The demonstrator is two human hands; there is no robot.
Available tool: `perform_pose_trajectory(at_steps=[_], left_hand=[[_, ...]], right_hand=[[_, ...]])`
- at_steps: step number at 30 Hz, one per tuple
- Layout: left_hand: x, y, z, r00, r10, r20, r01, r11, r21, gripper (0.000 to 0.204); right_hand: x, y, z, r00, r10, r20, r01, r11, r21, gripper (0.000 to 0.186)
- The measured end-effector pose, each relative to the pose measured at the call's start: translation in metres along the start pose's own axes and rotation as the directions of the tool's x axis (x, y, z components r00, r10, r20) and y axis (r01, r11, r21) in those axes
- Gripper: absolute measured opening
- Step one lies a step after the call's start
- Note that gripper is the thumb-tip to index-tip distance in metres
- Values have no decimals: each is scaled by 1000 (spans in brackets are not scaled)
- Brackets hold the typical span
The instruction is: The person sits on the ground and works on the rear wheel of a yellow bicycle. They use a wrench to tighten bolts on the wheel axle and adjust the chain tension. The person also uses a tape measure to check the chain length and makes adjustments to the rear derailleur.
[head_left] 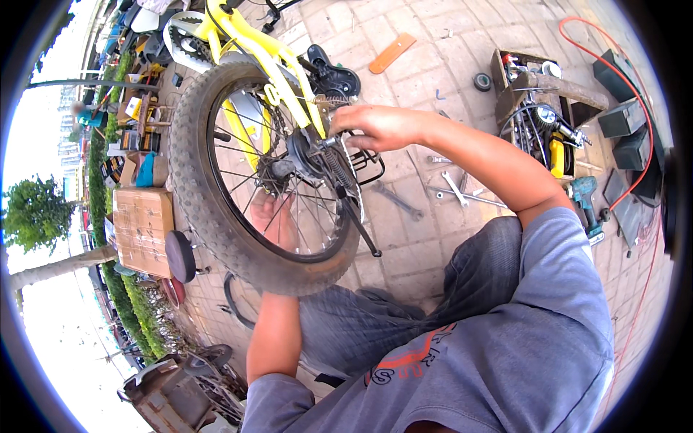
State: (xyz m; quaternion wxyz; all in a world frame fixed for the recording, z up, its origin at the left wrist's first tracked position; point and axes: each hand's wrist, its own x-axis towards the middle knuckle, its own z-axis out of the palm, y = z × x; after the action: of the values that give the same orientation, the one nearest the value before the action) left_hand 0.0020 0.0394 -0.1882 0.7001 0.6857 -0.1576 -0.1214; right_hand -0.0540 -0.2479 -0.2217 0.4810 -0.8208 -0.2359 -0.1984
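Note:
A yellow bicycle (pixel 253 50) with a fat knobby rear tyre (pixel 202 202) lies tilted before me. My right hand (pixel 372 128) is at the frame's rear end beside the hub (pixel 292 162), fingers curled on a small part I cannot make out, above a coiled spring (pixel 337 162). My left hand (pixel 273 213) reaches behind the wheel, fingers curled below the hub and partly hidden by spokes; what it holds is unclear. A black kickstand (pixel 364 234) points down from the axle area.
Wrenches (pixel 455 189) lie right of the wheel. An open toolbox (pixel 516 94), cordless drill (pixel 583 202), dark blocks (pixel 622 119), red hose (pixel 646 123) and orange strip (pixel 392 52) occupy the right and back. Cardboard box (pixel 142 227), stool (pixel 180 256) and cart (pixel 166 397) stand left.

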Motion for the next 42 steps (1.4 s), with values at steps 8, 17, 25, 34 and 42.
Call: perform_pose_trajectory(at_steps=[8,17,25,34,42], left_hand=[[3,-1,-1,998,37,49,-37,999,-4,39],[-1,19,6,993,-59,99,49,994,100,41],[-5,23,4,985,-167,35,170,977,-127,42],[-4,14,-11,999,-10,53,0,984,181,40],[-5,19,-6,987,-158,-32,159,986,44,45]], right_hand=[[-3,5,14,980,-28,-196,-17,975,-221,20],[-5,11,17,976,-128,-177,57,932,-358,21],[-4,4,6,988,-44,-146,9,972,-235,25],[54,37,46,568,644,-512,-533,762,368,45],[38,60,32,510,776,-370,-324,572,754,39]])
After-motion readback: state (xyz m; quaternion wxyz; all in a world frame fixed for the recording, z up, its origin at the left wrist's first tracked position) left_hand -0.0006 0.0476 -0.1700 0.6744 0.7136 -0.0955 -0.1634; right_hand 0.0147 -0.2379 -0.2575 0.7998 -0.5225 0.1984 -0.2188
